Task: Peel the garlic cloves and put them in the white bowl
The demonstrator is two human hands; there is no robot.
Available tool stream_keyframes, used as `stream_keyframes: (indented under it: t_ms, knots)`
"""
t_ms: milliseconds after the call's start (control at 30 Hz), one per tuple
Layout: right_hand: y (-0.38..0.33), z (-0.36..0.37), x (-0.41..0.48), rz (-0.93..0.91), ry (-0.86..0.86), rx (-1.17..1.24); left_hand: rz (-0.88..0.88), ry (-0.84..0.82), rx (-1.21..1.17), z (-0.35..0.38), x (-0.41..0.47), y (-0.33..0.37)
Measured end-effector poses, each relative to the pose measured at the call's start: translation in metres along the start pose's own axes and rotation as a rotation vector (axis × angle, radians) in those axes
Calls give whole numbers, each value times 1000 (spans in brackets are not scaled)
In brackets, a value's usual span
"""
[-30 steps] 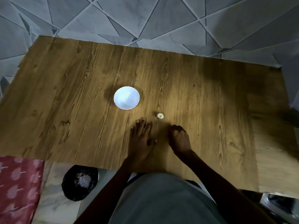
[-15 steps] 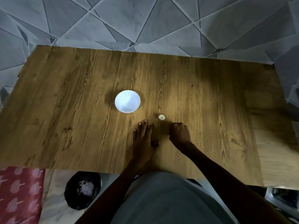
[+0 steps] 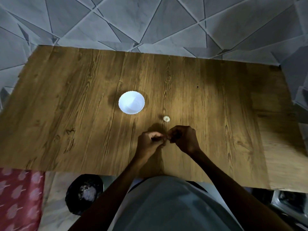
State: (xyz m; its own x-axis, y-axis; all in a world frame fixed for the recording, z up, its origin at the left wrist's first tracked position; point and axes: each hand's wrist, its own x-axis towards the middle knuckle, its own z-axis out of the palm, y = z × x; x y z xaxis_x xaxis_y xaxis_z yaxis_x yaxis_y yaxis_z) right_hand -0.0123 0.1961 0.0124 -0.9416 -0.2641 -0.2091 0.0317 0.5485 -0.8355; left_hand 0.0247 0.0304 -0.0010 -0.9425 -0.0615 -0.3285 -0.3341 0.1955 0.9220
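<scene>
A small white bowl [image 3: 131,102] stands left of the middle of the wooden table [image 3: 66,114]; it looks empty. A pale garlic piece [image 3: 166,118] lies on the wood to the bowl's right. Just in front of it, my left hand [image 3: 149,141] and my right hand [image 3: 184,139] meet above the table. Their fingertips pinch together on a small garlic clove [image 3: 165,139], which the fingers mostly hide.
The table's near edge runs just in front of my hands. A lighter wooden panel [image 3: 283,155] adjoins the table on the right. On the floor at the lower left sit a black round bin [image 3: 84,194] and a red patterned cloth [image 3: 18,199].
My left hand has lifted off the table, where it lay flat, and curled its fingers. The right hand moved toward it, and the two now pinch together.
</scene>
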Motion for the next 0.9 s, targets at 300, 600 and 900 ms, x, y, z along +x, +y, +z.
stream_keyframes:
  t_ms: [300,600,900]
  knots:
    - [-6,15,-10,-47,147,27,-528,73,-457,4,4,-1]
    - [-1,20,-12,-15,176,76,-589,-9,-723,4,1,-5]
    - [-4,11,-2,476,56,514,-5,-24,-131,3,-6,-15]
